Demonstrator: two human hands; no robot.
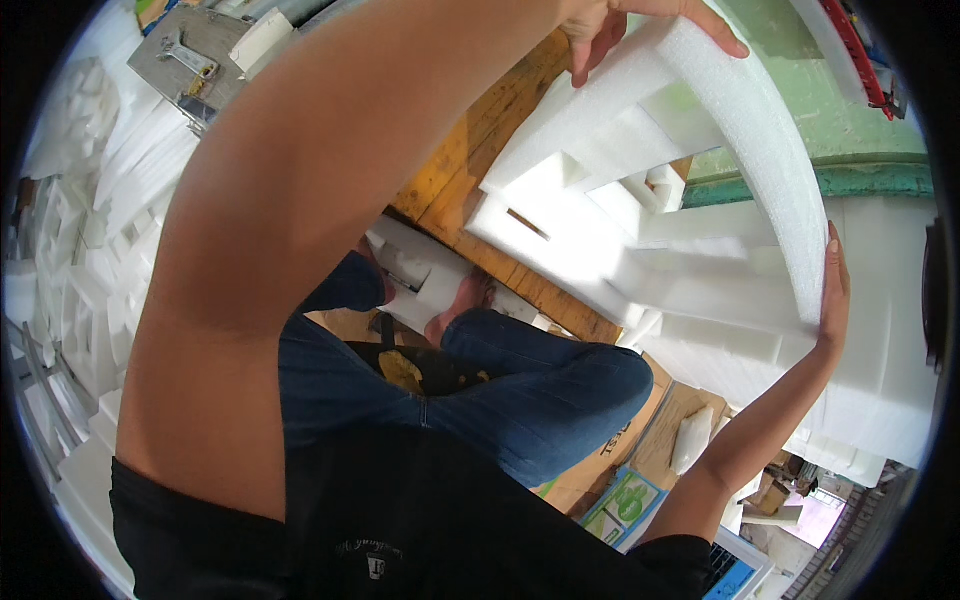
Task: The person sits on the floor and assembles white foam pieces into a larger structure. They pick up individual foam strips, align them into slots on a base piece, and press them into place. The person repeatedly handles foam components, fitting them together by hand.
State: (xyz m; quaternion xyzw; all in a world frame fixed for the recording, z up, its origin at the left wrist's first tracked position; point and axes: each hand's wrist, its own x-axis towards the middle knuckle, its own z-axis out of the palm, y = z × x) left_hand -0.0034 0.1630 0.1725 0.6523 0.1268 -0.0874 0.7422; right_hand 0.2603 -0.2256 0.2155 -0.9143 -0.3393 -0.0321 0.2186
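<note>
A large white foam packing piece (770, 150) with square cut-outs stands tilted over the wooden bench at the upper right. My left hand (650, 22) reaches across to its far upper end, fingers bent over the foam edge; part of the hand is cut off by the picture's top. My right hand (835, 285) presses along the outer right edge, its palm and thumb mostly hidden. Both hands hold the same piece. Below it a white foam block (530, 215) with a slot rests on the wooden bench (440, 185).
White foam pieces (90, 310) are heaped along the left. A wrench (187, 55) lies on a metal plate (150, 55) at the upper left. More foam stacks (880, 330) rise at the right by a green wall (860, 140). My jeans-clad legs (540, 400) are below the bench.
</note>
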